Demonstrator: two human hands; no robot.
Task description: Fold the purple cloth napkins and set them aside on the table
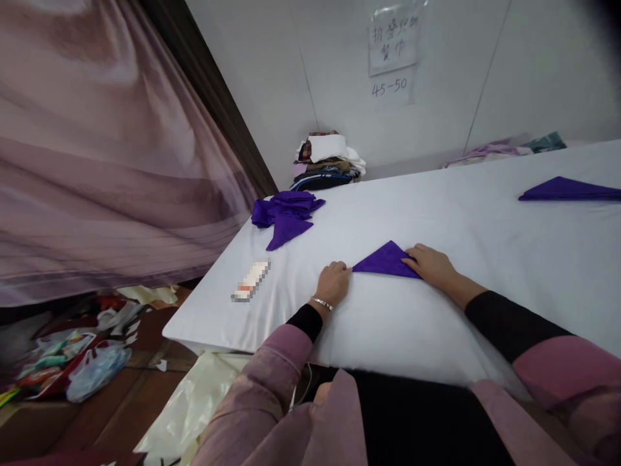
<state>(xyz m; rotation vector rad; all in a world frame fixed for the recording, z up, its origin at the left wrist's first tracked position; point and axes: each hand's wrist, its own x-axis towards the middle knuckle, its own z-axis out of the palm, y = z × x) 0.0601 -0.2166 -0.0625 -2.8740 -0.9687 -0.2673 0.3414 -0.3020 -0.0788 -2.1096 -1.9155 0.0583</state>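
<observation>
A purple cloth napkin (385, 261), folded into a triangle, lies on the white-covered table (466, 233) with its peak pointing away from me. My left hand (334, 283), with a silver bracelet at the wrist, pinches the napkin's left corner. At the opposite end my right hand (429, 264) grips the right corner, thumb over the cloth and fingers partly hiding that edge. Left of my hands sits a crumpled heap of purple napkins (287, 212), one corner hanging toward me.
More folded purple napkins (565, 190) lie at the far right. A pixelated oblong item (251, 281) rests near the table's left edge. A clothes stack (328, 162) stands by the wall. A curtain (121, 142) hangs left, with plastic bags (98, 370) on the floor.
</observation>
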